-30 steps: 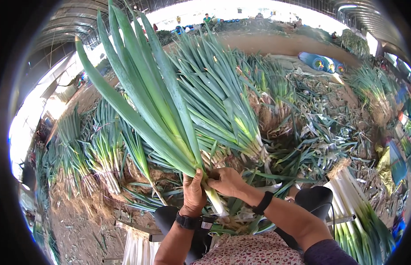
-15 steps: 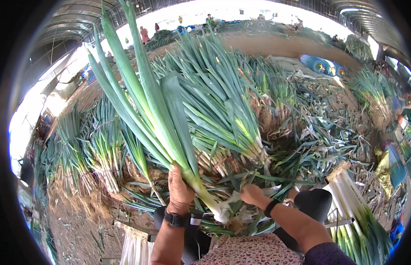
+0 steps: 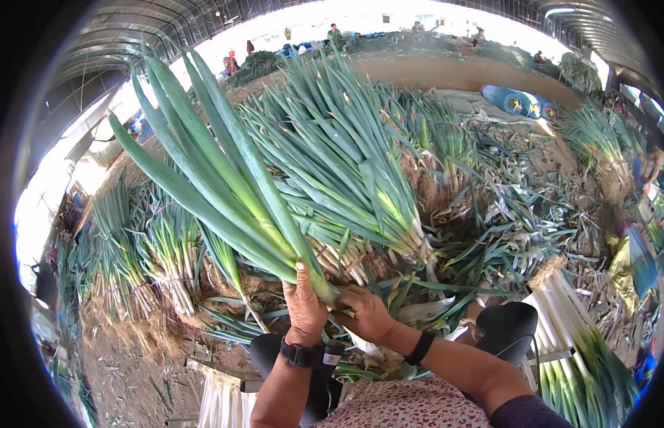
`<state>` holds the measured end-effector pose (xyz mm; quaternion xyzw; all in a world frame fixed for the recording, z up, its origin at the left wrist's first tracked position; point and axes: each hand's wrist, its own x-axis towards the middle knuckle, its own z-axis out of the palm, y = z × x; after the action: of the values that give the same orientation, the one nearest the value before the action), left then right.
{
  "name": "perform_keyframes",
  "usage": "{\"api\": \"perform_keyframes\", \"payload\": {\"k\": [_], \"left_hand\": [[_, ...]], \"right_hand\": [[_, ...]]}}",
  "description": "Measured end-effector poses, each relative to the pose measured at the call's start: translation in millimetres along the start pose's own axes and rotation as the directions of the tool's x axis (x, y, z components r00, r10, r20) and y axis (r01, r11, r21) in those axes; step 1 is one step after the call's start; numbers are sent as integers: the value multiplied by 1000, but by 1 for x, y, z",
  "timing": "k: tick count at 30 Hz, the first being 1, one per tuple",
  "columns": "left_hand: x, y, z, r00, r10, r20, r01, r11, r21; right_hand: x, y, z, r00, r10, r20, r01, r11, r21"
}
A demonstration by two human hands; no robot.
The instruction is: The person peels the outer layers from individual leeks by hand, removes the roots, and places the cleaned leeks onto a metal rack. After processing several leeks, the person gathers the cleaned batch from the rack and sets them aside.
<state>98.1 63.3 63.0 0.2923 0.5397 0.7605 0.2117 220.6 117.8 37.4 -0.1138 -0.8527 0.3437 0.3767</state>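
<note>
A large green onion (image 3: 257,221) slants up to the left in front of me, its long green leaves fanned out. My left hand (image 3: 305,312) is closed around it, thumb up, where the leaves meet the stalk. Right beside it my right hand (image 3: 368,314) has its fingers bent and pressed on the stalk, hiding part of it. Below my right hand the pale lower end of the stalk shows in part. A whitish peeled strip (image 3: 426,309) lies on the leaf scraps just right of my right hand.
A big heap of green onions (image 3: 332,157) lies straight ahead, with tied bundles (image 3: 171,264) to the left. White-stalked onions (image 3: 571,328) rest in a metal frame at my right; more white stalks (image 3: 221,399) stand lower left. Leaf scraps (image 3: 517,214) cover the ground on the right. People are far back.
My right hand has left the peeled strip and moved left and up onto the stalk beside my left hand. The onion has shifted, its leaves tilting further left; my left hand moved slightly right.
</note>
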Motion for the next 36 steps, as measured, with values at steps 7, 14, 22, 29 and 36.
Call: {"api": "perform_keyframes", "payload": {"k": [7,14,22,29,36], "left_hand": [[39,27,-32,985,-26,-168,-11,977,-213],[60,53,-52,992,-31,-124,-20,922,-387],[58,39,-81,994,-112,-4,98,881,-463],[34,42,-59,994,-72,86,106,852,-513],[18,33,-36,977,-157,144,206,873,-442]], "right_hand": [[-39,-20,-30,665,319,675,-475,879,53],[-189,118,-42,282,646,709,-71,751,-656],[-49,49,-12,928,262,265,-286,957,55],[20,-17,12,794,413,446,-601,644,473],[49,-34,17,777,404,483,-568,780,261]]}}
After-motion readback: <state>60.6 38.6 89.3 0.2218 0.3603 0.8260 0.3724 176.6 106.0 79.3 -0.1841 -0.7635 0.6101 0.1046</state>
